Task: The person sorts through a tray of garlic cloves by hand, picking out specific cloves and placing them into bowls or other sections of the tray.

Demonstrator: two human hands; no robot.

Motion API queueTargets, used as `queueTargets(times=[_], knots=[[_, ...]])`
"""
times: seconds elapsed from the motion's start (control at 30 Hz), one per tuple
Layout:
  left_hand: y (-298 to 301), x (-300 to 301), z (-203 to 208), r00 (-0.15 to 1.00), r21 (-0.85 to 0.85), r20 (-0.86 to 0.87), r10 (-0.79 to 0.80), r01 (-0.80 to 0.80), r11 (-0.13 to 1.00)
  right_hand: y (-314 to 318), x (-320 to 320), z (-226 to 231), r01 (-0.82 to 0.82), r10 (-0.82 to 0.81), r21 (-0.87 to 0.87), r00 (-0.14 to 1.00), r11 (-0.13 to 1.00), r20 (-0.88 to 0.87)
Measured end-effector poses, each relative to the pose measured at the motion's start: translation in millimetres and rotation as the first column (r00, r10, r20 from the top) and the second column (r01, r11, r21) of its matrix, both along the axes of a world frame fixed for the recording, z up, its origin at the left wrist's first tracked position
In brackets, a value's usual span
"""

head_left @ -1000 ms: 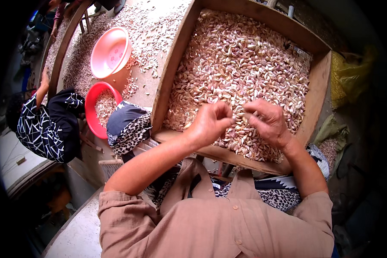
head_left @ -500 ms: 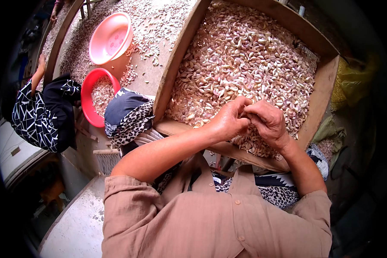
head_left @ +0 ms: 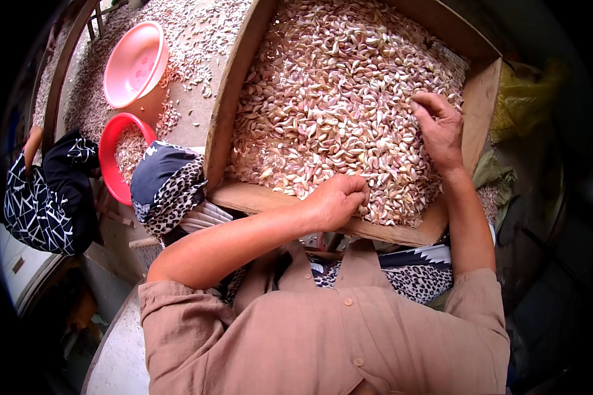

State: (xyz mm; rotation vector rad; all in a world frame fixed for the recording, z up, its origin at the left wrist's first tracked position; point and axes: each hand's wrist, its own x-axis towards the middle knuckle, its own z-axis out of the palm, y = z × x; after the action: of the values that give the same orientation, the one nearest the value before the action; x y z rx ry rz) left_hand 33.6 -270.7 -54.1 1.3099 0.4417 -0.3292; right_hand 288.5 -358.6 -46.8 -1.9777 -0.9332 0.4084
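Note:
Garlic cloves (head_left: 349, 99), pale and pinkish, lie thickly in a wide wooden tray (head_left: 260, 195) before me. Above the tray's near edge, my left hand (head_left: 339, 201) is closed, its fingers curled inward; whatever it holds is hidden. Farther in and to the right, my right hand (head_left: 441, 131) is over the cloves near the tray's right wall. Its thumb and forefinger come together in a pinch, and anything between them is too small to make out.
To the left stand a pink basin (head_left: 135, 64) and a red basin (head_left: 126, 155) with cloves inside. A patterned cloth bundle (head_left: 168, 187) touches the tray's near left corner. Another person (head_left: 39, 197) sits at far left. A yellow sack (head_left: 514, 105) lies beyond the right wall.
My hands, close together over the cloves before, have separated. The right moved away and rightward over the cloves; the left drew back toward the near edge. The view has shifted slightly.

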Motion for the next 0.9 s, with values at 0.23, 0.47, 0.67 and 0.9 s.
queueTargets(times=[0.23, 0.47, 0.67, 0.9], knots=[[-5.0, -4.9, -7.5, 0.997, 0.052, 0.057, -0.058, 0.055, 0.997, 7.8, -17.3, 5.5, -0.218, 0.234, -0.122, 0.963, 0.968, 0.132], [-1.0, -3.4, -1.2, 0.991, 0.07, 0.059, -0.119, 0.115, 0.991, 12.6, -21.0, 9.3, -0.259, 0.275, -0.124, 0.951, 0.958, 0.14], [-1.1, -0.2, 3.4, 0.992, 0.065, 0.008, -0.123, 0.123, 0.99, 11.3, -31.6, 1.3, -0.364, 0.384, -0.128, 0.899, 0.923, 0.21], [-1.1, -0.4, 4.0, 0.989, 0.119, 0.037, -0.145, 0.139, 0.983, 16.9, -48.4, 5.5, -0.45, 0.469, -0.133, 0.837, 0.883, 0.282]])
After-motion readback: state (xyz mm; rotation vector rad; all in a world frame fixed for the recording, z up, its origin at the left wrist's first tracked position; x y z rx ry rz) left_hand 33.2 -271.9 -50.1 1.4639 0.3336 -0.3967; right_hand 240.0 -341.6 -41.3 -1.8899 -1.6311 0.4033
